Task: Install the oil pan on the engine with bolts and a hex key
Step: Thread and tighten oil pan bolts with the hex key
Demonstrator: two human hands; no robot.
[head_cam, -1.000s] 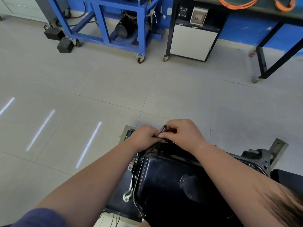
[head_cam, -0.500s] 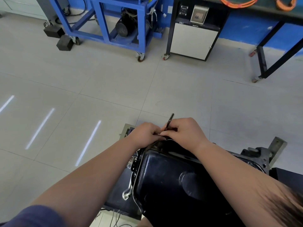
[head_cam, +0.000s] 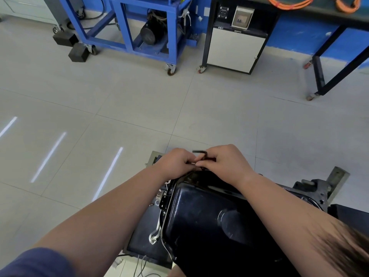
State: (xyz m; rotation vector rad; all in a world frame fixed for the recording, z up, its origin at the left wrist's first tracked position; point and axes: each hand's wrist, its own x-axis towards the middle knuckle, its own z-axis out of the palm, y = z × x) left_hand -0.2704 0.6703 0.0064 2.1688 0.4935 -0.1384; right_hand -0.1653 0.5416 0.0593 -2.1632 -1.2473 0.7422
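Note:
A glossy black oil pan (head_cam: 201, 218) lies on the engine (head_cam: 313, 191) at the bottom of the head view. Both my hands meet at the pan's far rim. My right hand (head_cam: 225, 162) grips a black hex key (head_cam: 200, 152), whose short arm points left above my knuckles. My left hand (head_cam: 175, 162) pinches at the key's lower end with curled fingers. The bolt and the key's tip are hidden under my fingers.
Grey tiled floor stretches ahead. A blue wheeled frame with a motor (head_cam: 153, 33) stands at the back, a white cabinet on casters (head_cam: 235, 48) beside it, and a black table leg (head_cam: 321, 76) at the right. Two black blocks (head_cam: 77, 51) sit far left.
The hex key's free arm has swung from pointing away and upward to pointing left. Both hands stay at the pan's far rim.

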